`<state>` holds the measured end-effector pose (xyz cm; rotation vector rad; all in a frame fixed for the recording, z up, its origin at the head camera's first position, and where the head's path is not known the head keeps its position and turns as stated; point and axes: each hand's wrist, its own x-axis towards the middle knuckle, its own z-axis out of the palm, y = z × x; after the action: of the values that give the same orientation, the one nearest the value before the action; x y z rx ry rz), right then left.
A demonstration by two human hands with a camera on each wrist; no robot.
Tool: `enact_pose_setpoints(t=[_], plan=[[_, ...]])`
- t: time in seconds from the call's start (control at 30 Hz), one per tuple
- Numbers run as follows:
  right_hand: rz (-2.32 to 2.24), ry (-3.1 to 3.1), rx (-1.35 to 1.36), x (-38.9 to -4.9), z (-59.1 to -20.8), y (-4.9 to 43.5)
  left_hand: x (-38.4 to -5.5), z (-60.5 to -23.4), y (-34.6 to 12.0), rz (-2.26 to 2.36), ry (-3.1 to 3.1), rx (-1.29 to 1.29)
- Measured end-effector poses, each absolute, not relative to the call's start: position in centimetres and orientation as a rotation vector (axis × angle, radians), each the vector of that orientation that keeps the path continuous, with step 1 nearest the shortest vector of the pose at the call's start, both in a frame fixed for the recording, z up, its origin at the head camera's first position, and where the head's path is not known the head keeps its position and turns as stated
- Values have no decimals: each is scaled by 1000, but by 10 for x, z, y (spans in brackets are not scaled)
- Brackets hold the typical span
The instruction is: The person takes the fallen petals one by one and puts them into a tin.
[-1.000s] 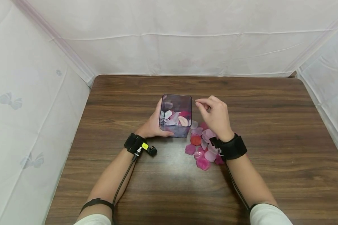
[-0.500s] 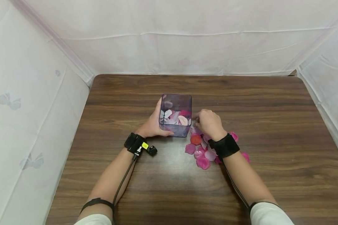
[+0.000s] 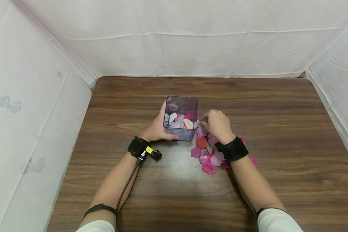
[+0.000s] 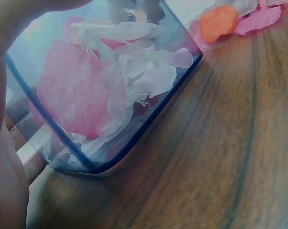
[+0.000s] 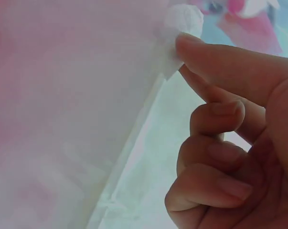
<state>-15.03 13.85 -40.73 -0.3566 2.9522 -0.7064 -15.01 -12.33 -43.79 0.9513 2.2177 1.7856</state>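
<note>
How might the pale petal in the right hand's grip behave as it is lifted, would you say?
The pale petal is probably floppy, since it looks sheet-thin in the grip of the right hand. That thinness also suggests it is very light for its size. It may crease easily, as the white petals in the tinted container look folded.

the right hand (image 5: 261, 157) pinches a white petal (image 5: 186, 20) between thumb and forefinger, its other three fingers curled in. blurred pink petals (image 5: 253, 32) show at upper right; a pale pinkish blur (image 5: 72, 105) fills the left.
</note>
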Motion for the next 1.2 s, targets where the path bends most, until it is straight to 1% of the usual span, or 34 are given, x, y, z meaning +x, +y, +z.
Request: enact_pose_setpoints(t=[0.63, 1.0, 1.2], plan=[[-1013, 3069, -426, -143, -377, 155, -150, -437, -123, 1806, 2198, 962], [-1044, 3057, -428, -141, -372, 161, -150, -438, -123, 1794, 2224, 968], [-1225, 3178, -524, -139, -370, 156, -150, -438, -123, 1781, 2234, 960]])
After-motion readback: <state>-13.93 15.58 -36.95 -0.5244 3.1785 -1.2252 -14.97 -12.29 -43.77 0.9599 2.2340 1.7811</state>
